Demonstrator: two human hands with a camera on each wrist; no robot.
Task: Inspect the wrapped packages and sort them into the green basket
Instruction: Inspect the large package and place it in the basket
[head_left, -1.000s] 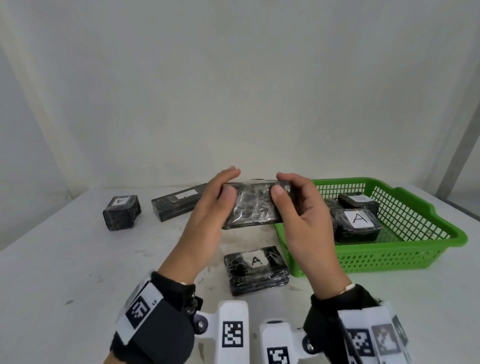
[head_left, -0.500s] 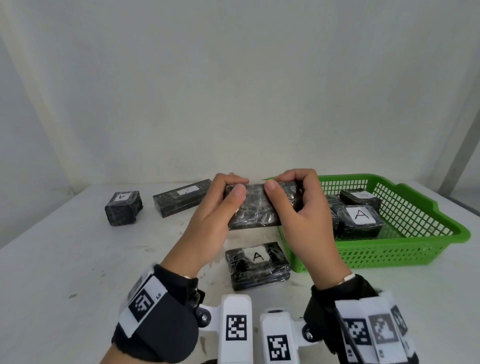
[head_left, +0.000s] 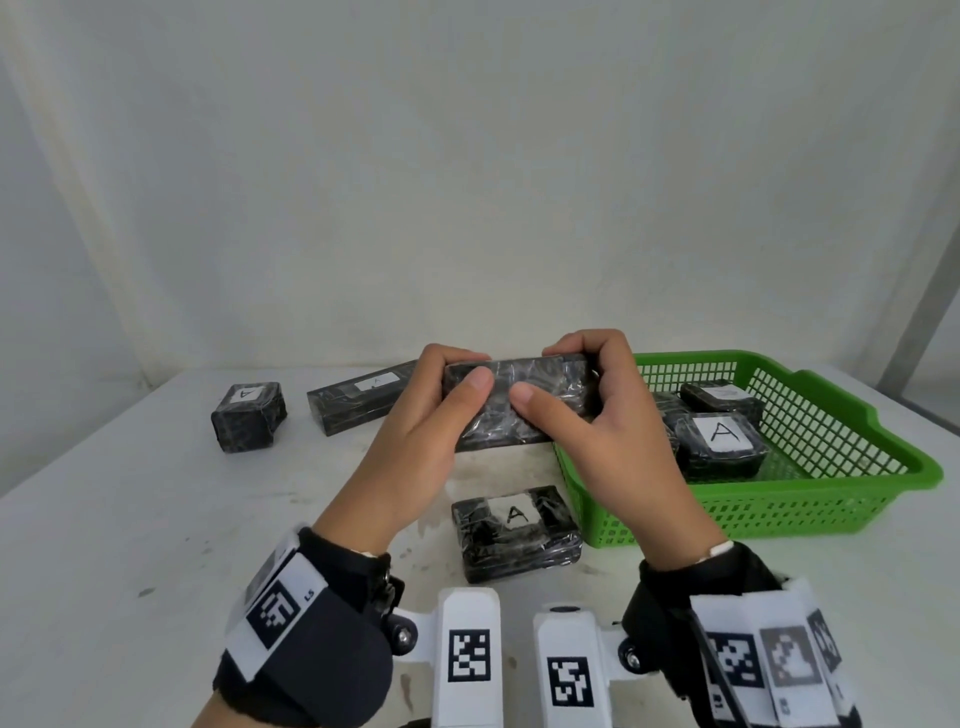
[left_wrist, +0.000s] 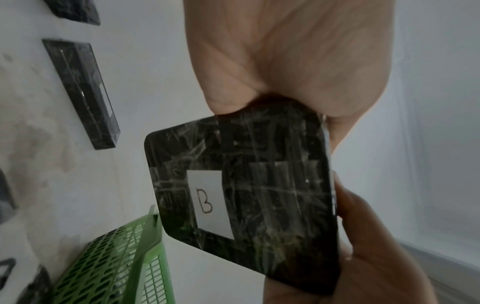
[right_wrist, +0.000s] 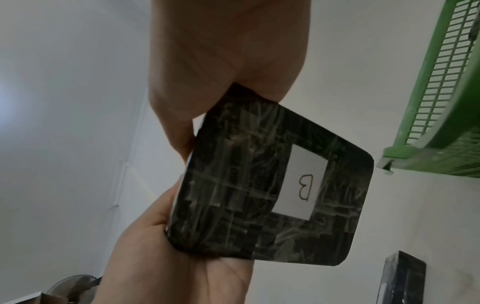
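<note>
In the head view the left hand (head_left: 415, 441) and the right hand (head_left: 597, 431) both grip the held package (head_left: 519, 405) above the table (head_left: 130, 519), just left of the green basket (head_left: 831, 499), thumbs on its near face; the packages lying about show "A" labels, so this one is best turned steadily until its own label faces the eyes before sorting. The left wrist view shows that label (left_wrist: 210, 202) on the underside, handwritten "B". The right wrist view gives the same "B", suggesting it may not belong with the "A" packages.
</note>
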